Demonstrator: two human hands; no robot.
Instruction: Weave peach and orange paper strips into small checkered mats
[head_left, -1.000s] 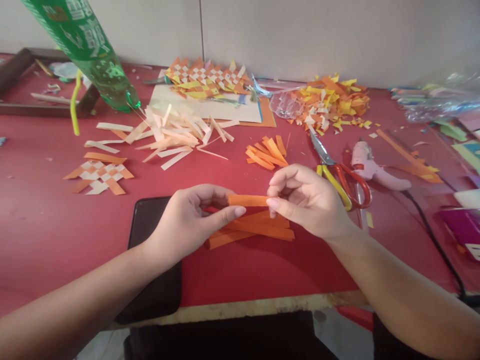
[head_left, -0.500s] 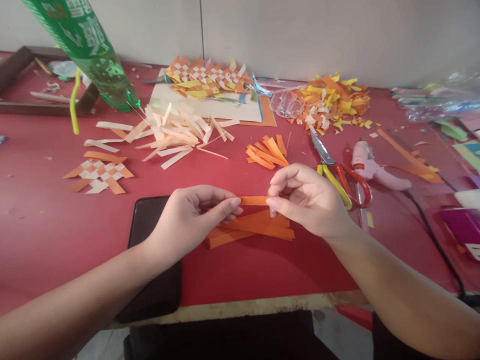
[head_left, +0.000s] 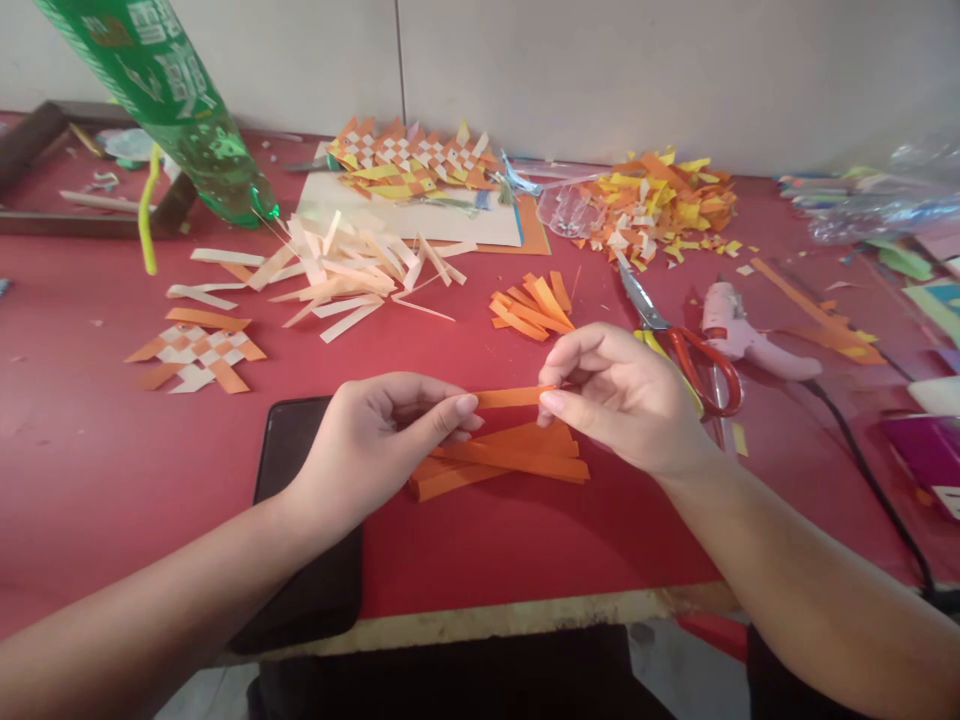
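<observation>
The left hand [head_left: 382, 430] and right hand [head_left: 626, 405] are pinching an orange paper strip [head_left: 510, 398] near both ends above the counter [head_left: 525, 560]; using light, even tension is probably sparing it creases.

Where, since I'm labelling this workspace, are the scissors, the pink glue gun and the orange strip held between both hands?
Scissors [head_left: 658, 323]: head view, where the blades meet the handles.
Pink glue gun [head_left: 741, 335]: head view, on its body near the handle.
Orange strip [head_left: 511, 398]: head view, on its exposed middle.
</observation>
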